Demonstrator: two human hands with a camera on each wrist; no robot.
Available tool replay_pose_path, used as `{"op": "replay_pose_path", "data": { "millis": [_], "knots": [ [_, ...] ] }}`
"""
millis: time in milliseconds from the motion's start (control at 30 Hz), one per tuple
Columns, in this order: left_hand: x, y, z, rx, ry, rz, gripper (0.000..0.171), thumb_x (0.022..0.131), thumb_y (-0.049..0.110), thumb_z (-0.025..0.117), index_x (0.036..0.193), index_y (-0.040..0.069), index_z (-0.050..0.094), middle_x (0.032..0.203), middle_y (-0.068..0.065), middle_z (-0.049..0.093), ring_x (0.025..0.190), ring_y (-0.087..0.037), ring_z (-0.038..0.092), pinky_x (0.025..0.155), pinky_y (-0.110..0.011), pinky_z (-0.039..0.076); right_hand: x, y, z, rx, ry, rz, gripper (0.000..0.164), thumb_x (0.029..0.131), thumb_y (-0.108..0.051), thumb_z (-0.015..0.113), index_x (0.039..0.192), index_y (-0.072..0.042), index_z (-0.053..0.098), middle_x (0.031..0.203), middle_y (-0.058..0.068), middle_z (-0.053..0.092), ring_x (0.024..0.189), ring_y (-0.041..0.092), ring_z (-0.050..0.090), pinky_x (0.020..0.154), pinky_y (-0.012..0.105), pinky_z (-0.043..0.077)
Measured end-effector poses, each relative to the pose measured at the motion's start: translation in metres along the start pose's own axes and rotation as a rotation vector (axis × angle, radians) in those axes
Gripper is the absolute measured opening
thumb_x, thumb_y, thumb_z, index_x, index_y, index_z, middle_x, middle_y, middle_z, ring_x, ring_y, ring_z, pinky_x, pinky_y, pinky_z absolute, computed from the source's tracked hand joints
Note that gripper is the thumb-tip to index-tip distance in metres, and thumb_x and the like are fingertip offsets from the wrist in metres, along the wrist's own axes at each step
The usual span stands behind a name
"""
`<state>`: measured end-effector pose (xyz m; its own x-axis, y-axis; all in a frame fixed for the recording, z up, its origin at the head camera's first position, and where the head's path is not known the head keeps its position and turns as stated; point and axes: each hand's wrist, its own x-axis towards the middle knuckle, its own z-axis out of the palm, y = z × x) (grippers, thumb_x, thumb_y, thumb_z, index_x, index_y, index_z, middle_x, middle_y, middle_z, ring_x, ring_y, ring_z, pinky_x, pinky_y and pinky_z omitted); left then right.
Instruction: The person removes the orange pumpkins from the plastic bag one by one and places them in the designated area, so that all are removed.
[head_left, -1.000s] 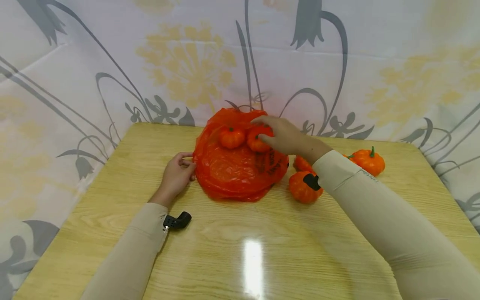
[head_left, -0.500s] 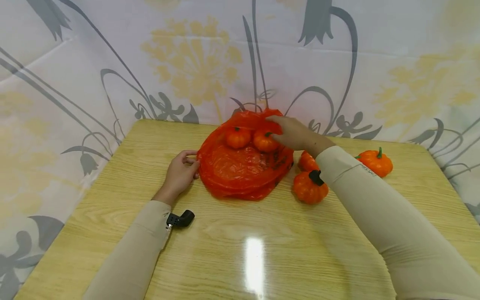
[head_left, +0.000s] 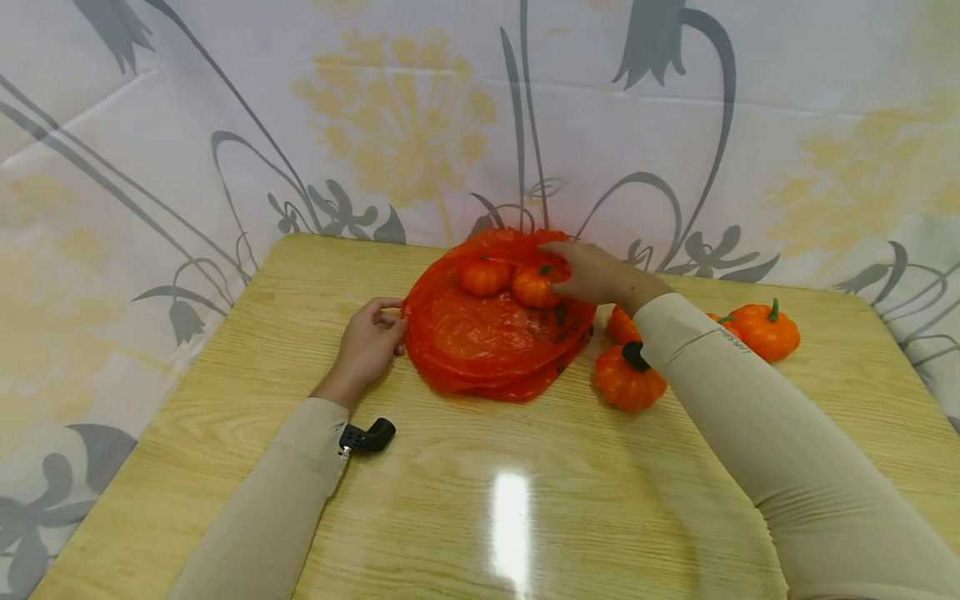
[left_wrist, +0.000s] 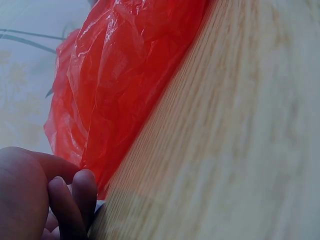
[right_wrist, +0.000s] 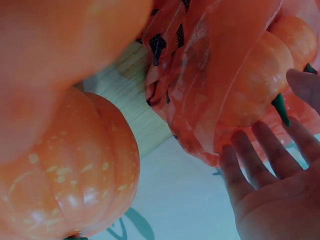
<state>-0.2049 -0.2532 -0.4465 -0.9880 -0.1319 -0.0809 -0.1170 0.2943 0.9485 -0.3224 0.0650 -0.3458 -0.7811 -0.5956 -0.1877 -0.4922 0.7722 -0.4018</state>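
The right hand (head_left: 592, 273) has eased rightward off the right pumpkin (head_left: 534, 289), leaving it beside the left pumpkin (head_left: 483, 277) inside the red bag (head_left: 487, 354); its fingers extend, released, at the bag's right rim, while the left hand (head_left: 369, 340) pinches the bag's left edge

Beige sleeves (head_left: 262, 492); dark lettering (head_left: 735, 340) on right one; black wrist devices (head_left: 369, 436), left one bent
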Motion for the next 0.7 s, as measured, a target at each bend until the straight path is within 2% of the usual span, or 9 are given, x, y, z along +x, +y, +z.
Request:
{"op": "replay_pose_path", "data": {
  "millis": [267, 433, 700],
  "knots": [
    [0.0003, -0.0002, -0.0002, 0.032, 0.001, -0.002, 0.033, 0.101, 0.019, 0.059, 0.133, 0.012, 0.055, 0.104, -0.013, 0.06, 0.06, -0.012, 0.058, 0.054, -0.021, 0.051, -0.001, -0.0055, 0.0011, -0.037, -0.048, 0.003, 0.067, 0.093, -0.019, 0.068, 0.15, 0.0, 0.039, 0.152, 0.024, 0.043, 0.143, 0.042, 0.038, 0.12, 0.055, 0.028],
    [-0.0005, 0.0009, -0.0003, 0.041, 0.003, -0.001, 0.033, 0.101, 0.018, 0.059, 0.133, 0.012, 0.055, 0.104, -0.013, 0.061, 0.06, -0.012, 0.058, 0.055, -0.02, 0.051, -0.0016, -0.0053, 0.001, -0.059, -0.045, -0.011, 0.064, 0.09, -0.018, 0.071, 0.145, 0.003, 0.045, 0.146, 0.026, 0.048, 0.138, 0.043, 0.042, 0.119, 0.055, 0.031],
    [-0.0012, 0.0022, -0.0009, 0.045, 0.001, -0.01, 0.034, 0.101, 0.02, 0.059, 0.134, 0.012, 0.055, 0.106, -0.013, 0.061, 0.061, -0.012, 0.058, 0.055, -0.021, 0.051, -0.0024, -0.0054, 0.0013, -0.055, -0.069, -0.008, 0.064, 0.088, -0.023, 0.075, 0.143, -0.002, 0.048, 0.142, 0.024, 0.048, 0.131, 0.04, 0.044, 0.115, 0.056, 0.036]
  ]
}}
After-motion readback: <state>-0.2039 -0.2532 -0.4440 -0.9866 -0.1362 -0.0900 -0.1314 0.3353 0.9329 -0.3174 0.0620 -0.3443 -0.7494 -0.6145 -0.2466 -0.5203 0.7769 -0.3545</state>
